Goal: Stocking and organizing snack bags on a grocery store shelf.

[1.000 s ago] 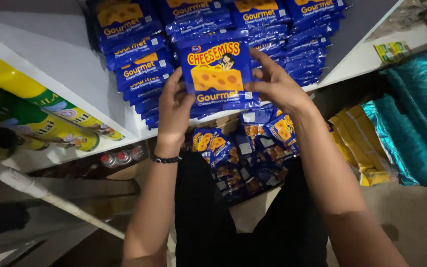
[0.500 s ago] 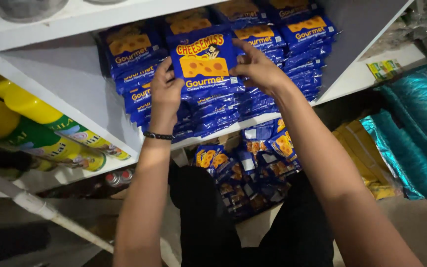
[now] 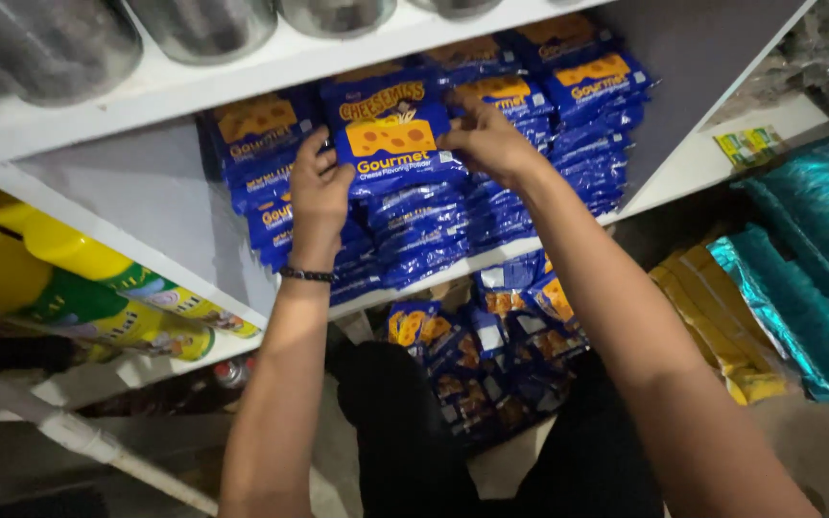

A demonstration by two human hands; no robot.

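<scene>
Blue packet (image 3: 390, 134), yellow cheese picture, gripped by both hands atop shelf stack (image 3: 424, 225).

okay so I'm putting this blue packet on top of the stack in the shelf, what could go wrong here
The blue packet held by your left hand and right hand goes onto a tall, uneven middle stack; it might slide forward off the white shelf. The gap under the upper shelf board looks tight, so the packet may crumple. Nudged neighbouring stacks could topple.

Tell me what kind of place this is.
Probably a small shop or stockroom: white shelves stacked with identical blue sachets, yellow bottles alongside, more blue packets in a box below.
</scene>
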